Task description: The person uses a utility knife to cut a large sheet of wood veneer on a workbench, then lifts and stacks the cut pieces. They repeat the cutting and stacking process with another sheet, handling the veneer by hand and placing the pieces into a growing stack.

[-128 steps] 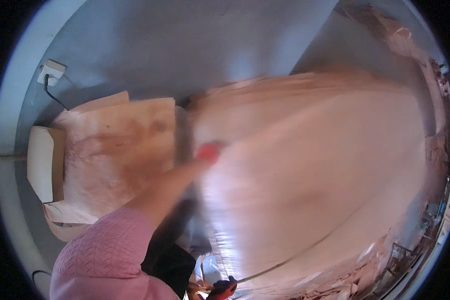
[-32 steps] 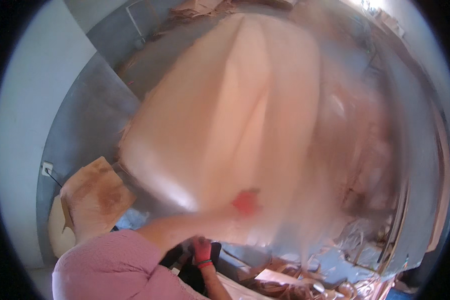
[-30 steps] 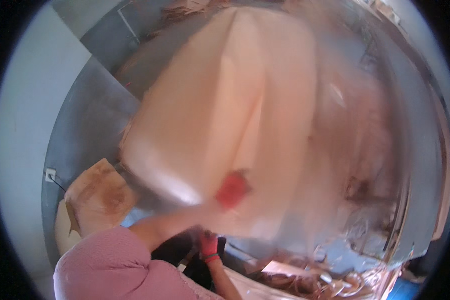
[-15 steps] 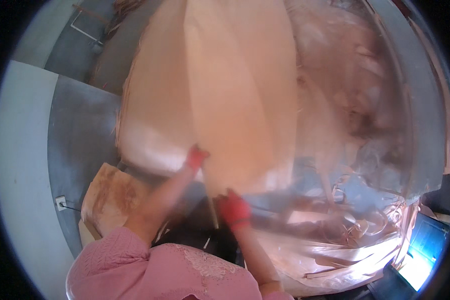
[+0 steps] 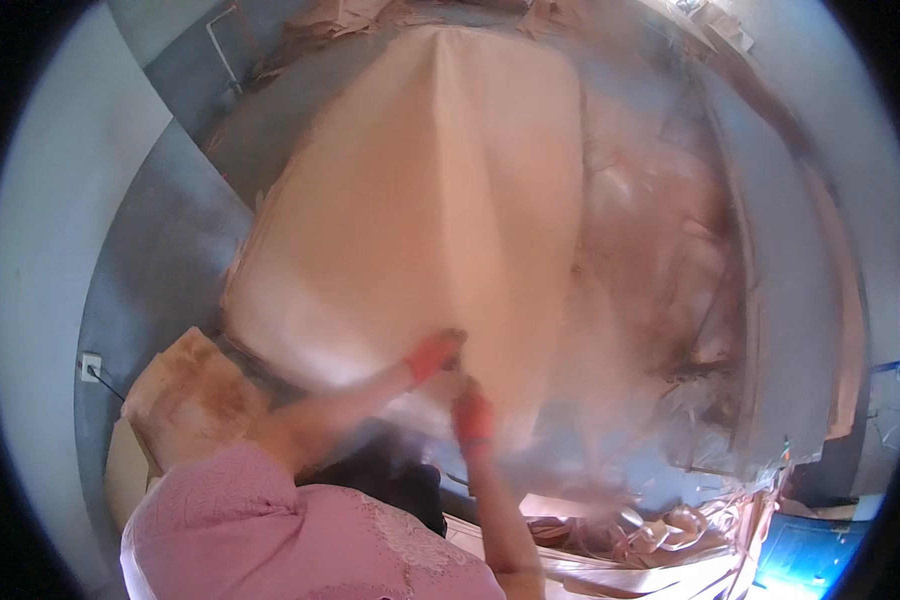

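Both my hands wear red gloves and are blurred by motion. My left hand (image 5: pixel 434 358) closes on the raised left edge of a thin, pale tan sheet of wood veneer (image 5: pixel 505 240). Just below and slightly right of it, my right hand (image 5: pixel 473 415) grips the near end of the same sheet. A lifted fold in the sheet runs from the hands toward the far end. Under it lies a broad stack of similar veneer sheets (image 5: pixel 355 230). The fingertips are too smeared to make out singly.
Crumpled brown veneer scraps (image 5: pixel 660 250) cover the floor right of the stack. More curled strips (image 5: pixel 670 530) lie in a heap at the lower right. A stained board (image 5: pixel 195 385) leans by the wall socket (image 5: pixel 91 367). A blue object (image 5: pixel 815 550) is at the far lower right.
The view has turned and shifted, so the stack's far end now shows. My hands have come closer together, and the sheet's raised edge has moved right across the stack.
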Motion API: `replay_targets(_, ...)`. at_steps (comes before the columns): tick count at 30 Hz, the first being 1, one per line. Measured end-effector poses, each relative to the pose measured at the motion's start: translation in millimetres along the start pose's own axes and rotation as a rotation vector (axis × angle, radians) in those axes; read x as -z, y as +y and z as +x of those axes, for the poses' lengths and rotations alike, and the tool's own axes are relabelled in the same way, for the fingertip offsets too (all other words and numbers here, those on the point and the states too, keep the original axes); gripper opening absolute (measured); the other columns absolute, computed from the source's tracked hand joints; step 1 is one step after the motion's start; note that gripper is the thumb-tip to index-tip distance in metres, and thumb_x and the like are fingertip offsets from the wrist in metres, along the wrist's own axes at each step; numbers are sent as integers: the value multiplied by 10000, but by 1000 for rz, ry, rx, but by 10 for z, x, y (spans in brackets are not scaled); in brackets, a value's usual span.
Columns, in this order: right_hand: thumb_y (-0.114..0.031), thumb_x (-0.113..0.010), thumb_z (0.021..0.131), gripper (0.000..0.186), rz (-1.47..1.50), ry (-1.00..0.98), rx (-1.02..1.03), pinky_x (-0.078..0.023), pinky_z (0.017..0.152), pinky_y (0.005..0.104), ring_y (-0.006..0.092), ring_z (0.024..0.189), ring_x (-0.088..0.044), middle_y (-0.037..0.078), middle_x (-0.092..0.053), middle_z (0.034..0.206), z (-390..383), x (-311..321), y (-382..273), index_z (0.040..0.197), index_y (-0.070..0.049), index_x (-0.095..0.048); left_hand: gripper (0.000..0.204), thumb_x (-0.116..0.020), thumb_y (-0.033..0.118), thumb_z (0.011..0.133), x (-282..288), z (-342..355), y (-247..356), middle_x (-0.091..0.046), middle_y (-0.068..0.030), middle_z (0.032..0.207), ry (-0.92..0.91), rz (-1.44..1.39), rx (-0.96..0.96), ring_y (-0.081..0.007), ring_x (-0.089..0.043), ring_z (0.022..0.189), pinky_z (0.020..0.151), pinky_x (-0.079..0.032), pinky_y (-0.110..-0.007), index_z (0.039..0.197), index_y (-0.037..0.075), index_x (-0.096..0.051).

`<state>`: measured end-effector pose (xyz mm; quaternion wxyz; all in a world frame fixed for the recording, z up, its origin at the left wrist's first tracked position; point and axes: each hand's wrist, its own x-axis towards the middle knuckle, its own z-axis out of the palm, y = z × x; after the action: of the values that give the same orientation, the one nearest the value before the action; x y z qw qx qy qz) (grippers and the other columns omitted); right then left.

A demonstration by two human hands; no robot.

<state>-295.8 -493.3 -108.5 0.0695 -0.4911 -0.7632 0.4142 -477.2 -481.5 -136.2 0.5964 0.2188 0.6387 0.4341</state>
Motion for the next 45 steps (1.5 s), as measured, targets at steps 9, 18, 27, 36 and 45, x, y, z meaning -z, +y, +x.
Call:
replay_targets(9, -192, -684, 758, 590, -39, 98, 84, -540, 844, 410, 342, 994, -683, 273, -675, 1078, 103, 1339, 380, 1287, 37, -562, 304, -626, 288, 918, 704, 324, -1693, -665, -52, 944, 159, -370, -221, -163, -624, 807, 700, -519, -325, 1111, 54, -626)
replay_targets(18, -79, -701, 796, 467, 295, 50, 20, -517, 848, 305, 154, 894, -635, 71, -696, 1027, 301, 3130, 844, 1245, 15, -612, 677, -745, 291, 739, -806, 824, -3012, -625, -189, 1238, 372, 323, 168, -324, -593, 1139, 975, -473, -382, 1319, 23, -520)
replay_targets(27, -45, -645, 849, 503, -140, 167, 22, -472, 947, 334, 221, 1094, -588, 165, -612, 1240, 315, 4052, 1938, 1335, 31, -536, 572, -586, 254, 919, -2450, 2357, -3464, -603, -138, 1272, 725, -380, 76, -186, -597, 853, 742, -501, -325, 1444, 97, -424)
replay_targets(36, -77, -651, 854, 469, -234, 447, -103, -511, 830, 331, 198, 961, -614, 165, -654, 1090, 243, 4298, 2353, 1281, 80, -541, 567, -607, 235, 868, -2974, 2925, -3893, -538, -181, 1369, 549, 434, 49, -345, -508, 1259, 1055, -403, -418, 1396, 80, -471)
replay_targets(45, -482, -769, 784, 803, -396, 335, -216, -559, 778, 470, 321, 889, -649, 252, -615, 1230, -262, 4687, 2782, 1447, -172, -437, 839, -738, 259, 783, -2908, 3569, -3310, -491, -173, 1366, 808, 682, -161, -372, -468, 1209, 1015, -382, -474, 1469, 32, -312)
